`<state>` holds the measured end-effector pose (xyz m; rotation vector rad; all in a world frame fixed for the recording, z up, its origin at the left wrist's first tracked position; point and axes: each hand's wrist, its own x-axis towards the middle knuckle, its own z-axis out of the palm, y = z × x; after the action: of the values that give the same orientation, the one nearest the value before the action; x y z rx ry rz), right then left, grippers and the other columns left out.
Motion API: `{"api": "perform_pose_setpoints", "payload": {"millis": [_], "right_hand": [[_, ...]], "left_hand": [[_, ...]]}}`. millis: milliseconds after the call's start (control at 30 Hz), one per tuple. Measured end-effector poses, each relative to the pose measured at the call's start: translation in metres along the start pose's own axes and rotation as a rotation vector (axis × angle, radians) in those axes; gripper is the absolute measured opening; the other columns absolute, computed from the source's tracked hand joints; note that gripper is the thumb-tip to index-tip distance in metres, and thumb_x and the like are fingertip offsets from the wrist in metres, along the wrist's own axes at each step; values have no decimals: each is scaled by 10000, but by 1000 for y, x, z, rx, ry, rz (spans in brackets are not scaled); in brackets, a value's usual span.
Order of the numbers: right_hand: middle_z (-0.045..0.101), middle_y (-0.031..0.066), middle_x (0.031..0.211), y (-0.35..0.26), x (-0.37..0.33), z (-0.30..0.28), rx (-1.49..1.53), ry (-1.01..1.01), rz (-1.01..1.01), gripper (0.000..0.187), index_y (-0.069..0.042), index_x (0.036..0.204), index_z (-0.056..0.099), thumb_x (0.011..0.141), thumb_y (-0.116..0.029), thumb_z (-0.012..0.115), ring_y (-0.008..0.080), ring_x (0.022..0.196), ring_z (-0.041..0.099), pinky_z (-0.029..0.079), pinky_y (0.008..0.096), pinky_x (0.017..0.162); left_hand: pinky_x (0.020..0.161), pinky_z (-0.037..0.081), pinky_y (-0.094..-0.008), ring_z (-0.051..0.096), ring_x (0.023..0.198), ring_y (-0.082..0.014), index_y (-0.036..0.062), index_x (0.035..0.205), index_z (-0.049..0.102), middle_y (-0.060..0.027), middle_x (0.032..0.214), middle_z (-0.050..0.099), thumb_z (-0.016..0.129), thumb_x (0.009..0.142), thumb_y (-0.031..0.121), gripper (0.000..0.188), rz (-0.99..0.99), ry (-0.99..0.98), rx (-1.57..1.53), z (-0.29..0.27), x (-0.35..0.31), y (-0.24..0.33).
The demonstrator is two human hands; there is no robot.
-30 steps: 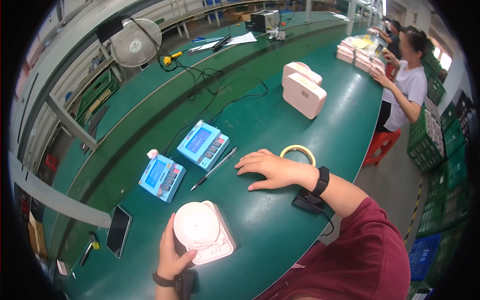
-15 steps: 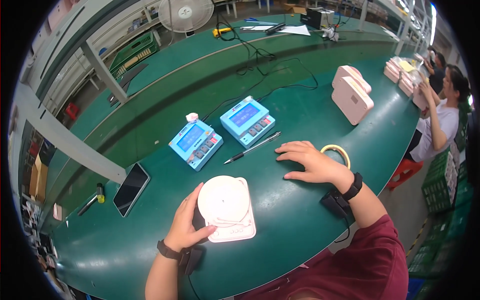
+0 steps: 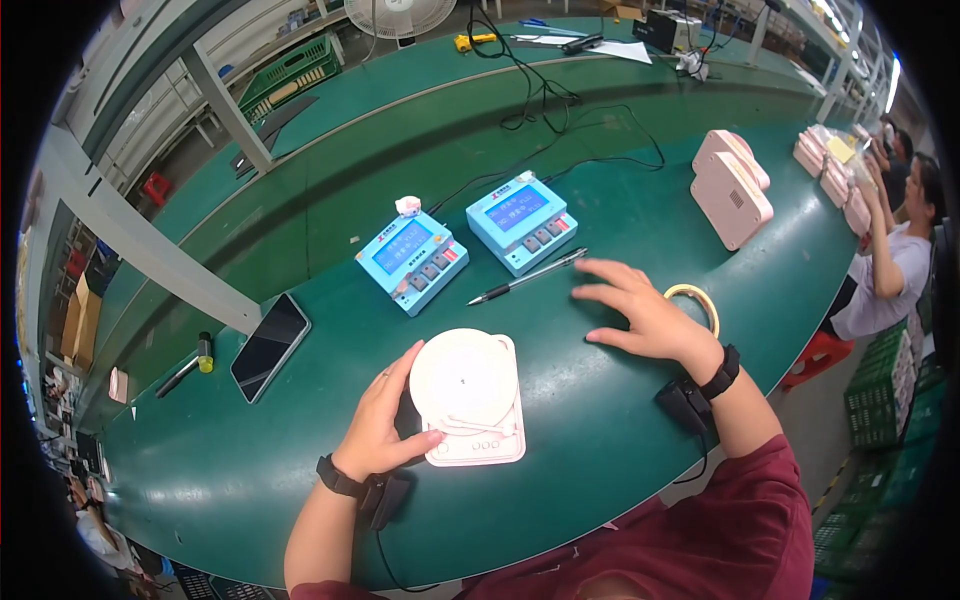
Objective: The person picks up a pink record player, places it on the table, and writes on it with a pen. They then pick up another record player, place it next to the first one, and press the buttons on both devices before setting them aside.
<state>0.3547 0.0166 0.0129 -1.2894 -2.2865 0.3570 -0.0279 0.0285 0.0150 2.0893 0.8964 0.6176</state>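
A small pale pink device shaped like a record player [image 3: 464, 385] lies flat on the green table, its round platter on top and small round buttons along its near edge. My left hand [image 3: 385, 415] grips its left side, thumb on the near corner and fingers along the edge. My right hand [image 3: 640, 315] is open over the table with fingers spread, holding nothing. Near its fingertips lies a black and clear pen [image 3: 525, 277]. A roll of yellowish tape [image 3: 708, 300] sits beside that hand, partly hidden behind it. Each wrist wears a black band.
Two blue boxes with screens, a left one [image 3: 412, 262] and a right one [image 3: 522, 222], stand beyond the device, cables trailing back. Two pink devices [image 3: 735, 195] stand upright at far right. A phone [image 3: 271, 347] and a marker [image 3: 190, 365] lie left, by a metal post [image 3: 150, 235]. Co-workers [image 3: 895, 250] sit right.
The view has swung slightly, so the table and its objects appear farther right and a little higher. My left hand keeps its grip on the device; my right hand stays open.
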Motion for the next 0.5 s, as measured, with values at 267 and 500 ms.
{"api": "perform_pose_setpoints", "payload": {"millis": [267,500], "right_hand": [[578,108,1236,9,21,15,-107,174,76,421,-89,1252,576,854,-157,694,298,1203,501,346,429,1046],[568,81,930,15,12,7,-39,126,80,189,-59,1025,665,841,-93,684,273,945,549,397,397,913]], "left_hand": [[1069,366,-414,498,1247,-357,7,1486,318,-227,1353,505,748,698,365,966,-6,3,-19,-2,1,-2],[1066,370,-411,503,1241,-350,10,1487,318,-221,1345,509,749,697,359,966,0,14,1,2,-1,-2]]}}
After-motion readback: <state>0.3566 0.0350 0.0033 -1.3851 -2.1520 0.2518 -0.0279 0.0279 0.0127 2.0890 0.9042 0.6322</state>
